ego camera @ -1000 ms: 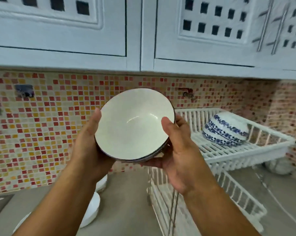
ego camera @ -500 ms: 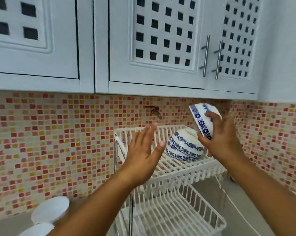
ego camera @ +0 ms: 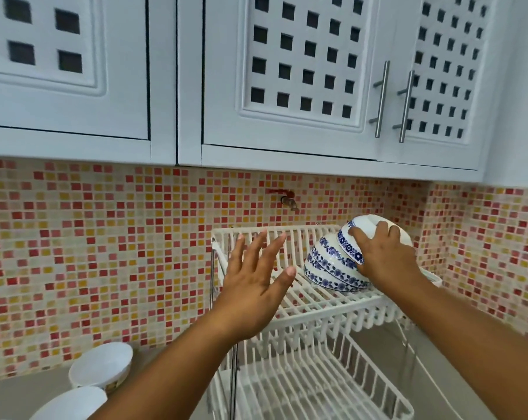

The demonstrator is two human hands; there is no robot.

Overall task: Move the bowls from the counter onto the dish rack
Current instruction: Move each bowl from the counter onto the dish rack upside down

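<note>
My right hand grips a blue-and-white patterned bowl, turned upside down and resting against the top of a stack of similar bowls on the upper tier of the white dish rack. My left hand hovers over the rack's left part, fingers spread, holding nothing. Two white bowls sit on the counter at lower left.
The rack's lower tier sits beneath the upper one. White wall cabinets hang low above the rack. A small tap sticks out of the mosaic tile wall behind. A white cord runs along the counter at right.
A second ago both hands held the bowl upright before me. My left hand let go; my right hand flipped the bowl, carried it right and lowered it onto the stacked bowls.
</note>
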